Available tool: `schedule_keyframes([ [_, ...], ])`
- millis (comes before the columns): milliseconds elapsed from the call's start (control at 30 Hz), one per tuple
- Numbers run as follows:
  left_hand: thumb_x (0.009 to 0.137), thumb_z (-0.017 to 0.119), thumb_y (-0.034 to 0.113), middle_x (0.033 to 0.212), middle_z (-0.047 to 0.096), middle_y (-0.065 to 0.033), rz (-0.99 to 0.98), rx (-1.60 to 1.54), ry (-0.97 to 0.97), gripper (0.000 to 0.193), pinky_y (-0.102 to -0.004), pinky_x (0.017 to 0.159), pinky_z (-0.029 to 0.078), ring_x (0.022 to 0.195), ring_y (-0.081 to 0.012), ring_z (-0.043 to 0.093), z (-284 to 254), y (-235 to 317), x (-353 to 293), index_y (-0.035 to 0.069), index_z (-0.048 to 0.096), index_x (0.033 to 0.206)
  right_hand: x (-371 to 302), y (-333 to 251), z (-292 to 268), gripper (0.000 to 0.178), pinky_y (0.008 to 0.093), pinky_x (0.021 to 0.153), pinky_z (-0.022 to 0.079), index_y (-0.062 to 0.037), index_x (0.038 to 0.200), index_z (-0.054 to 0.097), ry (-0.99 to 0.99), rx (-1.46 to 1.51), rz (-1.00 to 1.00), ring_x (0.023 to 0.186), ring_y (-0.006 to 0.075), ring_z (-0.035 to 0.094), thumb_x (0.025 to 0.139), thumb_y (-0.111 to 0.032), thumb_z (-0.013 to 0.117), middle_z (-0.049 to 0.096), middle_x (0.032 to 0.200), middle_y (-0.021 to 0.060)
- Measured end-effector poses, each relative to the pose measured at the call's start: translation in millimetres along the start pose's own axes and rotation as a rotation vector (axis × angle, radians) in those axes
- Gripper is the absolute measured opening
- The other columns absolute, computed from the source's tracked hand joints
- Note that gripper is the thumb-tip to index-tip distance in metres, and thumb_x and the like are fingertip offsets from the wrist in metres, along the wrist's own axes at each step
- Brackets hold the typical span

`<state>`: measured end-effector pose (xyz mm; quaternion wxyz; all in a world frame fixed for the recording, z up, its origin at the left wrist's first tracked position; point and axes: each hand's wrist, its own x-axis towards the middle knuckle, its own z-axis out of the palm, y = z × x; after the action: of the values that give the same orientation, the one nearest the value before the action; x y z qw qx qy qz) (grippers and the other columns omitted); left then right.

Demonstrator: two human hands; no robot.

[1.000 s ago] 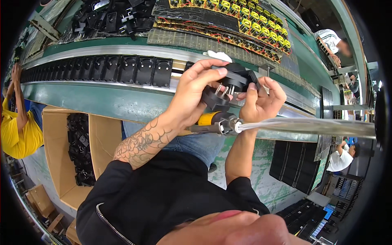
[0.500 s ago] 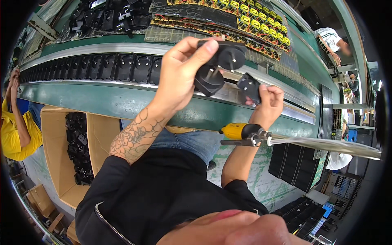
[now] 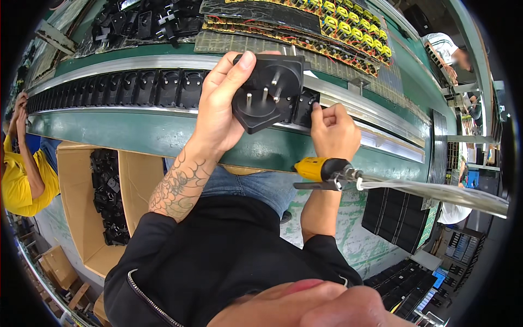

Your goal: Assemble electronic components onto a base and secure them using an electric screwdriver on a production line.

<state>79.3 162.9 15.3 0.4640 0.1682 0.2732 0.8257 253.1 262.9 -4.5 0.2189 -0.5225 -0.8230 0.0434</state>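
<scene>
My left hand (image 3: 218,106) is closed on several black plug housings (image 3: 256,111) with metal pins, held above the rail; the thumb lies over the upper one. My right hand (image 3: 336,132) is down at the metal rail (image 3: 376,122), fingers curled and thumb at the edge of a single black plug housing (image 3: 306,104) that sits in the rail. Leftward along the same rail runs a long row of similar black housings (image 3: 144,87). The stretch of row behind my left hand and its load is partly hidden.
A yellow and black power screwdriver (image 3: 318,169) hangs near my right forearm. Circuit boards (image 3: 348,32) with yellow parts lie beyond the rail, beside a pile of black plug parts (image 3: 144,24). A cardboard box (image 3: 81,201) stands at left. A person in yellow (image 3: 27,174) works at the far left.
My right hand has brought its plug housing left and down into the rail. My left hand has shifted slightly left, its housings now turned with the pins facing up.
</scene>
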Motion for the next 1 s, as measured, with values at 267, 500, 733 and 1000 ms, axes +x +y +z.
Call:
schedule_keyframes([
  [267, 0.102, 0.056, 0.024, 0.104, 0.07, -0.0119, -0.153, 0.032, -0.142, 0.021, -0.0216, 0.061, 0.056, 0.072, -0.0113, 0.067, 14, -9, -4, 0.004, 0.058, 0.107, 28, -4, -12, 0.038, 0.0293, 0.07, 0.051, -0.0081, 0.108, 0.067, 0.153, 0.712, -0.483, 0.079, 0.0178, 0.062, 0.073, 0.006, 0.067, 0.07, 0.102, 0.0087],
  [500, 0.102, 0.056, 0.027, 0.094, 0.069, -0.0087, -0.177, 0.145, -0.005, 0.023, -0.0218, 0.058, 0.055, 0.068, -0.0101, 0.065, 3, -4, -1, 0.004, 0.06, 0.107, 44, 53, -36, 0.041, 0.0281, 0.078, 0.05, -0.0065, 0.11, 0.07, -0.042, 1.078, -0.219, 0.084, 0.0207, 0.063, 0.075, 0.012, 0.057, 0.069, 0.108, 0.0087],
  [733, 0.101, 0.057, 0.025, 0.09, 0.069, -0.0076, -0.102, 0.161, 0.056, 0.022, -0.0221, 0.063, 0.056, 0.067, -0.0102, 0.064, 9, -10, -3, 0.004, 0.061, 0.104, 60, 52, -29, 0.03, 0.0292, 0.076, 0.048, -0.0057, 0.106, 0.072, -0.416, 0.487, -0.393, 0.091, 0.0202, 0.06, 0.081, 0.007, 0.061, 0.066, 0.105, 0.0064],
  [1000, 0.1, 0.059, 0.02, 0.092, 0.069, -0.0087, -0.095, 0.204, -0.015, 0.021, -0.021, 0.065, 0.055, 0.069, -0.0116, 0.065, 10, -10, -4, 0.001, 0.062, 0.107, 48, 37, -24, 0.037, 0.0287, 0.078, 0.047, -0.0034, 0.111, 0.07, -0.048, 0.404, -0.472, 0.092, 0.0197, 0.059, 0.075, 0.004, 0.07, 0.065, 0.104, 0.007],
])
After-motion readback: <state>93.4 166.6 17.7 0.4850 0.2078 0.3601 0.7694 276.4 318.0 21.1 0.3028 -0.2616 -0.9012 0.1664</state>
